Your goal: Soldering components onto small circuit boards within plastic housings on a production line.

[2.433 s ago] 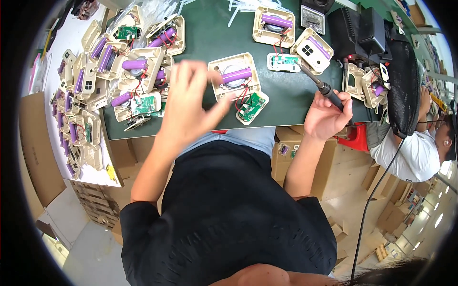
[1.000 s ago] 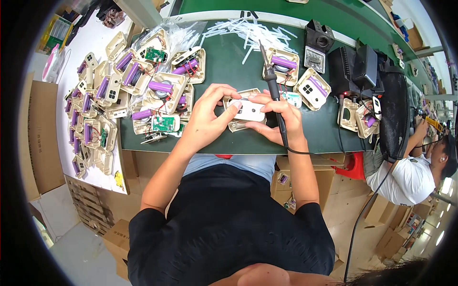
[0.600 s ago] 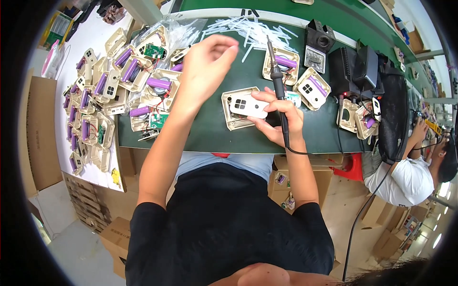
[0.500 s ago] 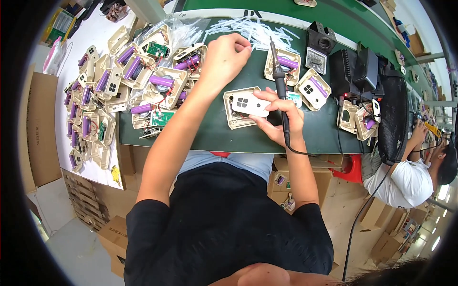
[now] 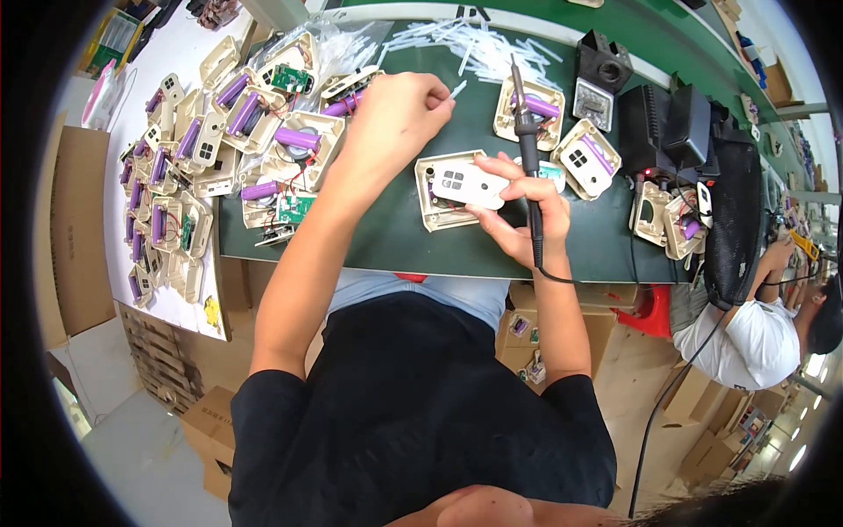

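Observation:
My left hand [image 5: 399, 114] is closed in a pinch beside the pile of thin whitish tubes [image 5: 479, 51]. A short tube [image 5: 458, 89] sticks out past its fingertips. My right hand [image 5: 534, 215] grips a white cover plate [image 5: 470, 184] with dark square windows between thumb and fingers. The same hand carries a soldering iron [image 5: 528, 132], its tip pointing away from me. Beneath the plate lies an open cream housing [image 5: 439, 217] on the green mat. A green circuit board [image 5: 551, 176] shows partly behind my right fingers.
Several open housings with purple battery cells [image 5: 299, 139] crowd the left side. Two more housings [image 5: 588, 160] lie right of the iron. Beyond stand a soldering iron stand [image 5: 601, 66] and a black soldering station [image 5: 645, 132]. A co-worker [image 5: 746, 347] sits at far right.
My left hand has drawn back from the tube pile, a little to the left and nearer me, and the tube in its fingers shows more clearly. My right hand keeps its hold.

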Demonstrator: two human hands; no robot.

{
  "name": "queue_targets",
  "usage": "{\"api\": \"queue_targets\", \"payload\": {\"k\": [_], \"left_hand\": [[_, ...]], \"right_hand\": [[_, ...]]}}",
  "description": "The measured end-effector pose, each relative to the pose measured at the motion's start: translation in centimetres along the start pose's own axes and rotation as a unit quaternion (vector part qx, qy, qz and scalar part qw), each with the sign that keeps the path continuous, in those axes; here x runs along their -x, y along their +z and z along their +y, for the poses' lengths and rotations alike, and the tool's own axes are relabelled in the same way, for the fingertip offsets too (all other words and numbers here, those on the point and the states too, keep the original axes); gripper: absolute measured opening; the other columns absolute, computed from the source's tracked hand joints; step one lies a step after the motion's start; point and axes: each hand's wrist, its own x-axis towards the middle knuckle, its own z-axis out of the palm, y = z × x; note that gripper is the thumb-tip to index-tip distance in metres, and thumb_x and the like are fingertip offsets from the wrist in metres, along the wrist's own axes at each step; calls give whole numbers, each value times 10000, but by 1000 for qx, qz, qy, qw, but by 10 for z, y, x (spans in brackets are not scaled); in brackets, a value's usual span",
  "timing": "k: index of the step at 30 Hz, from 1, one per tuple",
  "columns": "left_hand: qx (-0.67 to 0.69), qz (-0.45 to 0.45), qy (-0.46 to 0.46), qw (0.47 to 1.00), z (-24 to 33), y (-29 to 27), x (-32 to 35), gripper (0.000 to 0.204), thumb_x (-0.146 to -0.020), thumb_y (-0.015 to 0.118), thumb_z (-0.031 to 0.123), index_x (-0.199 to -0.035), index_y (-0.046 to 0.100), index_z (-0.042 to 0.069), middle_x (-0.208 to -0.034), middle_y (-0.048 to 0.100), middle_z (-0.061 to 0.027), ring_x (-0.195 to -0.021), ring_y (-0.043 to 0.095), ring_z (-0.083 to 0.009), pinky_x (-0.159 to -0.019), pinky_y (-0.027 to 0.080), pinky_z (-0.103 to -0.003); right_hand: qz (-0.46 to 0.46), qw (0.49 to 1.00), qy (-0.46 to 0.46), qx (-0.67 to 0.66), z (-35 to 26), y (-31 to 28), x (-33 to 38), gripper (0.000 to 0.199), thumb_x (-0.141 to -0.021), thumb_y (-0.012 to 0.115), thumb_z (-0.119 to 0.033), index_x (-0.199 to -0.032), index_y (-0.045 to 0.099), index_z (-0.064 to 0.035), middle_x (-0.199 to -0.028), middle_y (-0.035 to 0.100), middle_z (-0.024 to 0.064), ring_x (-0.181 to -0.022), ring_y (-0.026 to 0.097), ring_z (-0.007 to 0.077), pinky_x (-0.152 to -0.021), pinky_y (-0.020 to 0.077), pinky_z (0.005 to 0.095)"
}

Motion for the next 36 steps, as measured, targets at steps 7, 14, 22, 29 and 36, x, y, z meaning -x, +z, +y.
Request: {"api": "queue_targets", "payload": {"k": [7, 14, 22, 29, 36], "left_hand": [[34, 49, 28, 998, 14, -51, 126, 145, -817, 809, 4, -957, 779, 29, -836, 731, -78, -717, 666, -197, -665, 540, -312], [-8, -33, 68, 997, -3, -13, 164, 170, -776, 792, -20, -927, 748, 45, -895, 650, -74, -827, 614, -265, -752, 505, -379], [-66, -45, 102, 992, 4, -5, 156, 155, -752, 797, 22, -877, 720, 69, -851, 610, -58, -779, 568, -259, -696, 495, -381], [-109, 38, 164, 980, 19, 20, 137, 209, -704, 819, 33, -871, 719, 109, -822, 605, -8, -720, 528, -225, -620, 434, -369], [-155, 95, 188, 965, 18, 42, 127, 158, -703, 808, 114, -804, 686, 124, -777, 537, 3, -733, 530, -201, -620, 370, -358]], "right_hand": [[-11, 1000, -16, 2, 2, 1, -7, 478, -802, 870, 1, -1058, 474, -70, -1244, 706, 283, -1205, 693, 381, -1129, 480, 522], [-23, 999, -23, -7, 9, 1, -4, 499, -809, 845, 41, -1104, 456, -69, -1273, 678, 320, -1237, 671, 392, -1130, 456, 543], [-2, 1000, -27, 11, 9, 0, -1, 512, -797, 852, 54, -1097, 453, -63, -1262, 680, 325, -1227, 679, 381, -1109, 479, 518], [-10, 1000, -25, 14, 8, 1, -3, 514, -794, 853, 63, -1090, 451, -62, -1272, 674, 318, -1224, 680, 375, -1010, 564, 445], [-9, 1000, -18, -6, 8, 1, -3, 519, -792, 848, 71, -1096, 447, -58, -1278, 666, 323, -1224, 677, 383, -994, 581, 444]]}}
